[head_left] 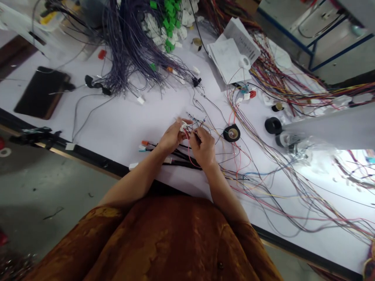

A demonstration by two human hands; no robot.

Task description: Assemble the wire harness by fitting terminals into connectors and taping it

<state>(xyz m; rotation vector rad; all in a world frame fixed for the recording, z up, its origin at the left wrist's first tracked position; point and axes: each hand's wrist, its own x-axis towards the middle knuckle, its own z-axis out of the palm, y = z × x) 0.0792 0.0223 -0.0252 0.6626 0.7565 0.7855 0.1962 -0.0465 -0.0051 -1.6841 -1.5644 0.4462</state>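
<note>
Wires (pixel 269 86) spread over the right of the white surface (pixel 123 121), reaching its near middle. There the left hand (pixel 171 136) and right hand (pixel 203 146) nearly meet, left of a black tape roll (pixel 236 130). The left grip is clamped on a white connector (pixel 183 126); the right grip's hold I cannot tell.

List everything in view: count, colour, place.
White connector: one, white, centre
Loose wires: many, mixed colours, centre to right
Sleeved cables: several, black, below the hands
Near tape roll: one, black, right of the hands
Other tape rolls: several, mostly black, further right
Wire bundle: one, purple, upper left
Connector pile: many, green and white, top
Papers: several, white, upper right
Flat case: one, black, left
Plastic bag: one, clear, right
Tabletop: one, white, beneath
Left hand: one, bare, at connector
Right hand: one, bare, at wires
</note>
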